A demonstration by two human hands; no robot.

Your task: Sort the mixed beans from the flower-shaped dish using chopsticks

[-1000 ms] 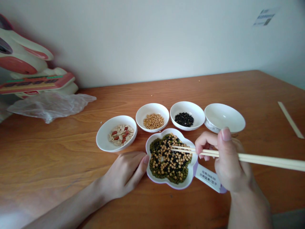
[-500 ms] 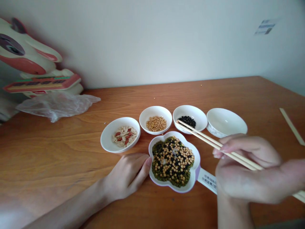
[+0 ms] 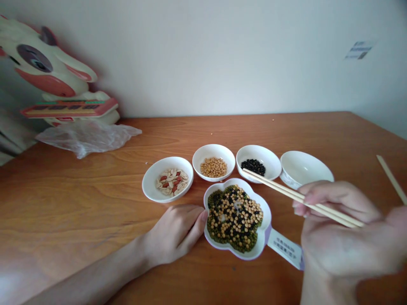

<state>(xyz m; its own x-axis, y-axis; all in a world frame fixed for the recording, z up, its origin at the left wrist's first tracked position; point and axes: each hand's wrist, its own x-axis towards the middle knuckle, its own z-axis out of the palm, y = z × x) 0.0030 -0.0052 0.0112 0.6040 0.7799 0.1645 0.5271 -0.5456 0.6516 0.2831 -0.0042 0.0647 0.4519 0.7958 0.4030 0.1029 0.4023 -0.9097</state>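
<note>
In the lower centre of the frame, the scalloped dish [image 3: 261,238] is white with a lilac edge, filled with mixed beans [image 3: 235,220]: tan and black scattered over a green border, small pale patches showing through. Its labelled handle [image 3: 286,249] points to the lower right. At its left edge the left hand [image 3: 174,235] is curled, thumb touching the rim; whether it pinches, I cannot tell. At right, the right hand [image 3: 346,231] is clamped on pale, slim chopsticks [image 3: 286,191], their tips close together at the black-bean bowl's [image 3: 270,163] near rim.
</note>
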